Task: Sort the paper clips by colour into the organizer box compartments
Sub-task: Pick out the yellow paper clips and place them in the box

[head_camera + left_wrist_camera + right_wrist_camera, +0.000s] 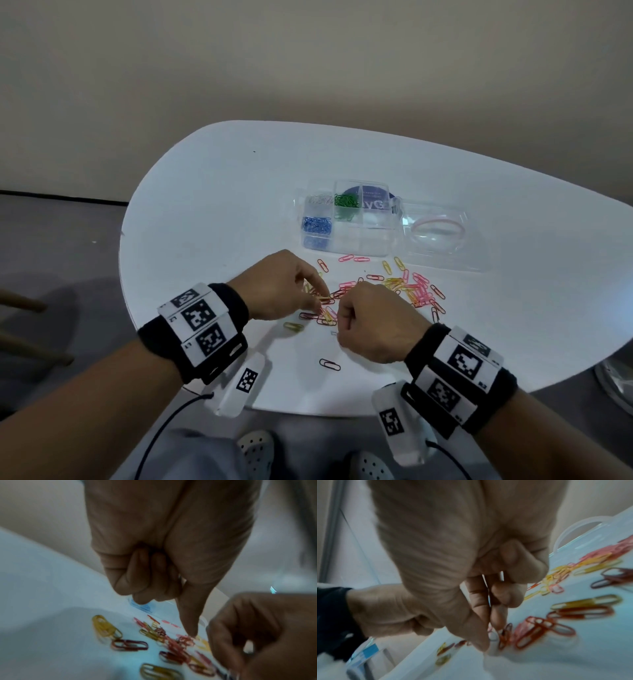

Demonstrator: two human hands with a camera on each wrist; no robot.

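Loose red, pink and yellow paper clips [394, 287] lie scattered on the white table [212, 205] in front of the clear organizer box [373, 245]. Blue clips [317, 226], green clips [346, 202] and pale clips [320, 200] fill separate compartments. My left hand [322, 299] has its outer fingers curled, and its thumb and forefinger tips meet on a red clip [186, 640] in the pile. Close beside it, my right hand [337, 308] pinches a red clip [504, 637] between thumb and forefinger. Whether either palm holds more clips is hidden.
The box's open clear lid [442, 233] lies flat to the right of the box. A lone dark clip [329, 364] and a yellow clip [293, 326] sit near the table's front edge [308, 413]. Bare tabletop stretches to the left and far side.
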